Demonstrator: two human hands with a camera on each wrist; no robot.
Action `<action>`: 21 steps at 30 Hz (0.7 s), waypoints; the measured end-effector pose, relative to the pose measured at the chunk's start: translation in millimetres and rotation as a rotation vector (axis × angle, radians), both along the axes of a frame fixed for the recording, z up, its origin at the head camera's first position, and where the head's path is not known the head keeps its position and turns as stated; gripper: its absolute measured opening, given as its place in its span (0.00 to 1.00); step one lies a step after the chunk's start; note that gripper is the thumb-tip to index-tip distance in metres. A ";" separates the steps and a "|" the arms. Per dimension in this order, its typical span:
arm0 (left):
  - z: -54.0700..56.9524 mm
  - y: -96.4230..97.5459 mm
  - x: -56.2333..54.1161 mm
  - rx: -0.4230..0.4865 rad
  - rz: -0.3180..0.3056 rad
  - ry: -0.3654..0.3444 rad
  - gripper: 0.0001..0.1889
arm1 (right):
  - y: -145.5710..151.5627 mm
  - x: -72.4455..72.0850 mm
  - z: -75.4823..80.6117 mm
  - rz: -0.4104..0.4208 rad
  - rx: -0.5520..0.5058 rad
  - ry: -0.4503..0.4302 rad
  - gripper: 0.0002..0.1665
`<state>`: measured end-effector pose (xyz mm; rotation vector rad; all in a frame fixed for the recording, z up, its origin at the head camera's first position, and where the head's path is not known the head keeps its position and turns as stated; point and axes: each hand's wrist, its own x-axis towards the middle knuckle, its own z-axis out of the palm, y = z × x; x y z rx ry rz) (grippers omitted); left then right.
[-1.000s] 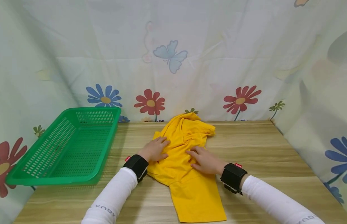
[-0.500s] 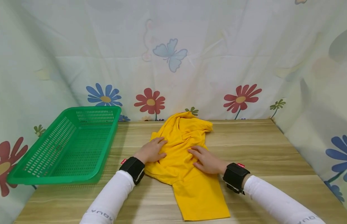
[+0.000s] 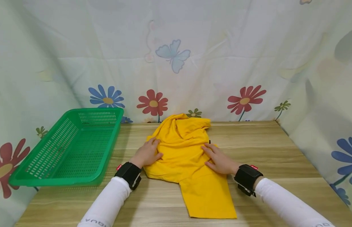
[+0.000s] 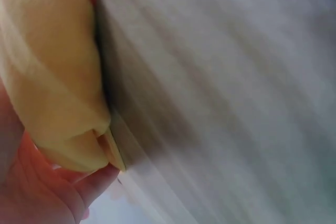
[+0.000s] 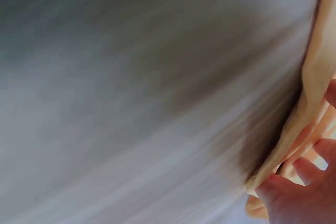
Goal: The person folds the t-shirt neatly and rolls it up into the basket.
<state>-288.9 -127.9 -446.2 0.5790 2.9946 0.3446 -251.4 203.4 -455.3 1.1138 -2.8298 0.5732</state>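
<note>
A rumpled yellow shirt [image 3: 181, 154] lies on the table, one flat, straight-hemmed part stretching toward me. My left hand [image 3: 147, 153] rests on its left edge, fingers extended over the cloth. On the opposite edge, my right hand [image 3: 221, 160] touches the fabric with its fingers spread. The left wrist view has the left hand [image 4: 47, 187] low at a folded yellow edge. In the right wrist view, fingertips of the right hand [image 5: 307, 192] meet the shirt's border [image 5: 310, 98]. Folds bunch at the far end, and a small black tag [image 3: 210, 142] pokes out near the right fingers.
A green plastic basket [image 3: 65, 151] with perforated walls stands at the left of the wooden table [image 3: 264, 151]. Behind and along both sides hangs a pale curtain [image 3: 210, 78] printed with flowers and a butterfly.
Both hands have moved apart, the left one leftward and the right one rightward. Between them the shirt has spread wider and smoother; its near part has shifted right, and the black tag has come into view.
</note>
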 end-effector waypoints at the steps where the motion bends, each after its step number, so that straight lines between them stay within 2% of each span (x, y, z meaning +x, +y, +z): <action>1: -0.5 -0.6 0.1 0.010 0.011 0.006 0.35 | 1.7 -0.6 0.4 -0.014 0.013 -0.010 0.36; 5: -2.8 -4.1 -0.6 0.033 0.055 0.016 0.36 | 8.2 -2.4 0.8 -0.054 0.051 -0.030 0.39; 12: 0.2 -13.7 -1.2 0.009 0.134 -0.048 0.39 | 22.3 -3.3 1.2 -0.084 0.049 -0.033 0.41; 21: 12.2 -19.8 5.2 -0.052 0.124 -0.056 0.34 | 49.0 -2.8 7.1 -0.172 0.070 -0.036 0.35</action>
